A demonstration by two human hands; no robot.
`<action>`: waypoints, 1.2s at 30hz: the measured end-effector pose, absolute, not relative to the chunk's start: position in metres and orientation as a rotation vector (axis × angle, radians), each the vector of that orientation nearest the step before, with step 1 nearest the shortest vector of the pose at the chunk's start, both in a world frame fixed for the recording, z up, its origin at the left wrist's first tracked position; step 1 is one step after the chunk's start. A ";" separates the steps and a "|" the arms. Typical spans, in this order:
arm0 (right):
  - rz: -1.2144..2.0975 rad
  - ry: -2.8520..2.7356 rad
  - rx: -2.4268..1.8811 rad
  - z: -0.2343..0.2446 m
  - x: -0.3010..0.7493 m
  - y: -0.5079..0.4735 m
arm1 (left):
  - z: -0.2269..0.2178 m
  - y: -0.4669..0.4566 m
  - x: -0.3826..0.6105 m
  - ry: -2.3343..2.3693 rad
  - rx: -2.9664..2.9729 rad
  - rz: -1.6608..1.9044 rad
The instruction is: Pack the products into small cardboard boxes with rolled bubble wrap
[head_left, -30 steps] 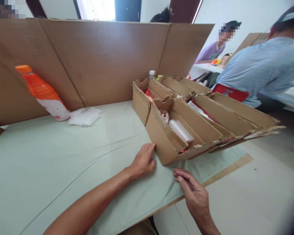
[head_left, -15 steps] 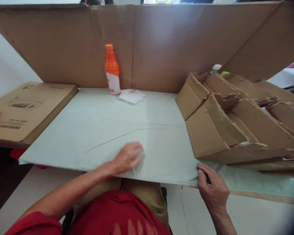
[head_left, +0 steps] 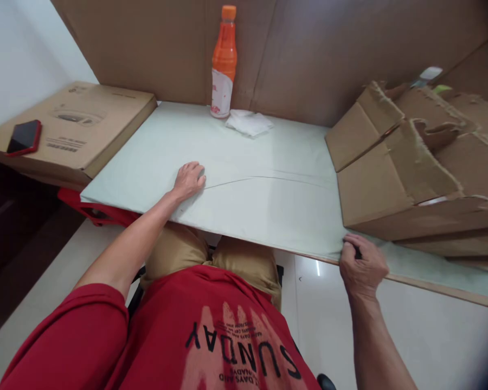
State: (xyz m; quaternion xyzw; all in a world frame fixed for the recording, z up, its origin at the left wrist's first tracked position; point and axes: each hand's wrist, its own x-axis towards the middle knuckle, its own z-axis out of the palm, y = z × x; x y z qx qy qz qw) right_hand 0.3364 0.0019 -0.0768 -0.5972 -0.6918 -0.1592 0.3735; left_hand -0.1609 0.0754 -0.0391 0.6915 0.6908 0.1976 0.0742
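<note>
My left hand [head_left: 190, 180] rests palm down on the pale green table cover [head_left: 236, 157], its fingers slightly bent and apart. A long, thin dark line [head_left: 264, 177], which may be a thread or a drawn mark, runs right from beside its thumb in a shallow curve. A fainter line lies just above it. At the table's front edge, by the corner of the cardboard dividers [head_left: 374, 189], my right hand [head_left: 361, 261] is curled closed. Something black shows between its thumb and fingers, too hidden to name.
An orange bottle [head_left: 223, 65] stands at the back beside a folded white tissue [head_left: 250, 123]. Leftward, a flat cardboard box [head_left: 117, 116] carries a red-edged phone [head_left: 24, 137]. A tall cardboard panel [head_left: 301, 59] closes off the back. A red stool [head_left: 106, 214] sits under the table.
My left hand has slid left and a little away from me over the cover, to the line's left part. My right hand keeps its place. The view has tipped downward.
</note>
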 end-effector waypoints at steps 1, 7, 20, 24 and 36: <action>-0.409 -1.771 -1.523 -0.077 0.336 0.002 | -0.039 0.075 -0.161 2.075 2.079 0.594; -0.363 -1.703 -1.537 -0.082 0.329 -0.006 | -0.039 0.074 -0.161 2.088 2.090 0.615; -0.327 -1.595 -1.587 -0.082 0.313 -0.017 | -0.036 0.058 -0.159 2.102 2.143 0.585; -0.382 -1.590 -1.607 -0.080 0.313 -0.023 | -0.039 0.058 -0.158 2.085 2.181 0.590; -0.293 -1.671 -1.531 -0.057 0.309 -0.040 | -0.061 0.068 -0.169 2.101 2.323 0.476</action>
